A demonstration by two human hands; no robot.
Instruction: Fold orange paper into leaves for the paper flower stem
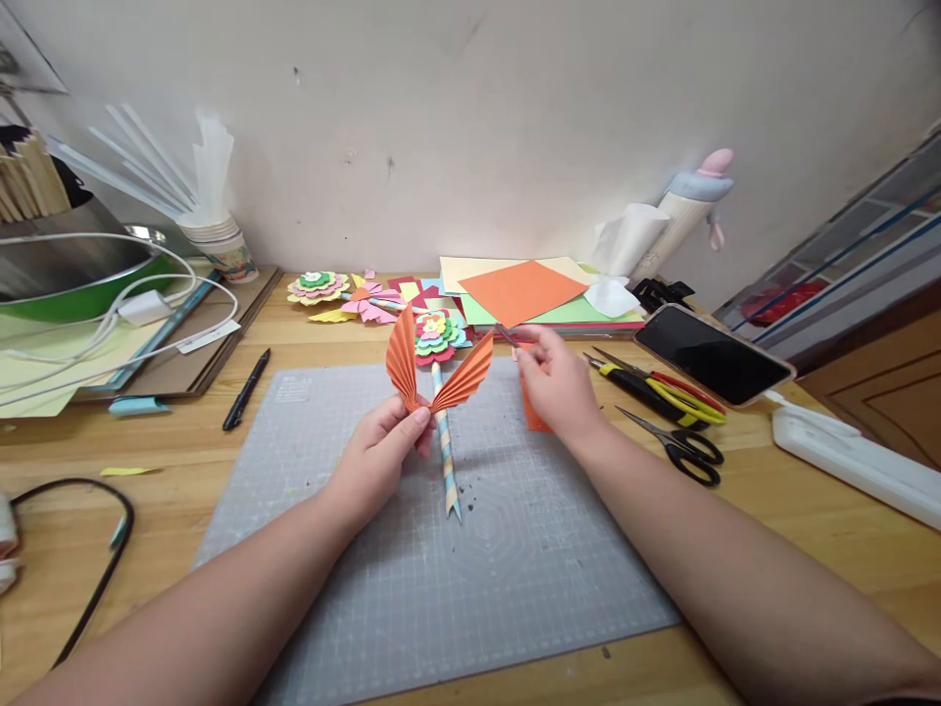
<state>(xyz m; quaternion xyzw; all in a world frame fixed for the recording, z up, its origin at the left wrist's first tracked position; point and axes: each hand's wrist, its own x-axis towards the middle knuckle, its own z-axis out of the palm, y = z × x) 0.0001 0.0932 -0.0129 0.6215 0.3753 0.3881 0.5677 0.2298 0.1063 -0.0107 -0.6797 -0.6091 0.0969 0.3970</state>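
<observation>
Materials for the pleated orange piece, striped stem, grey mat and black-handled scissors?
Pleated orange piece: matte coloured paper, judging by its thin, crisp folds.
Striped stem: probably matte rolled paper, given the spiral bands; core hidden.
Grey mat: likely matte plastic, flat with a printed grid.
Black-handled scissors: apparently metal blades, thin and greyish; smooth, dark handles suggest plastic.

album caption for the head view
Left hand holds pleated orange paper at the striped stem of a paper flower, above a gray cutting mat.

Two hands in play! Two pleated orange leaves, at least three paper flowers! And there's one mat, one pen, one phone, one pair of black scissors!
</observation>
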